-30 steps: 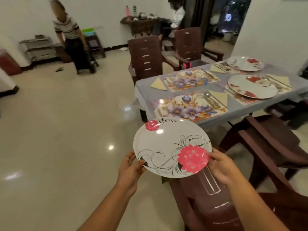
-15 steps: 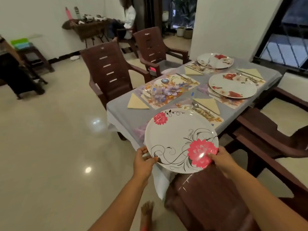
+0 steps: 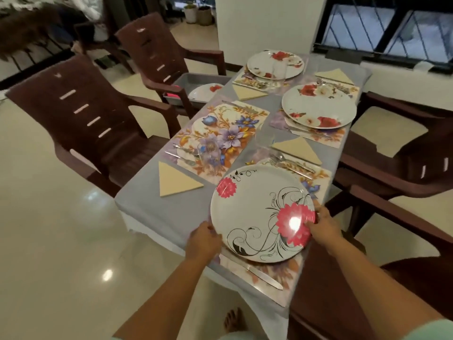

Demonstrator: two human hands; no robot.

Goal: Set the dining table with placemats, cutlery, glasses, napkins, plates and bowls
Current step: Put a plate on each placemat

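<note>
I hold a white plate [image 3: 257, 212] with pink flowers and black swirls over the near floral placemat [image 3: 264, 273] on the grey-clothed table [image 3: 157, 214]. My left hand [image 3: 203, 240] grips its left rim and my right hand [image 3: 323, 223] grips its right rim. A knife [image 3: 263, 276] lies on that placemat below the plate; forks [image 3: 289, 164] lie beyond it. A second floral placemat [image 3: 220, 133] carries a clear glass [image 3: 208, 155] and cutlery. Two red-flowered plates [image 3: 318, 106] [image 3: 275, 63] sit farther back. Folded yellow napkins [image 3: 175, 180] [image 3: 297, 149] lie beside the settings.
Brown plastic chairs stand at the left [image 3: 81, 119], back left [image 3: 157, 52] and right [image 3: 402, 153]; one near chair [image 3: 326, 290] is right below my right arm. A grey tray [image 3: 193, 82] with another plate rests on the back-left chair. My bare foot [image 3: 234, 321] is on the tiled floor.
I have stepped up to the table and carried the plate forward and down over the near placemat. Both hands keep the same hold on its rim.
</note>
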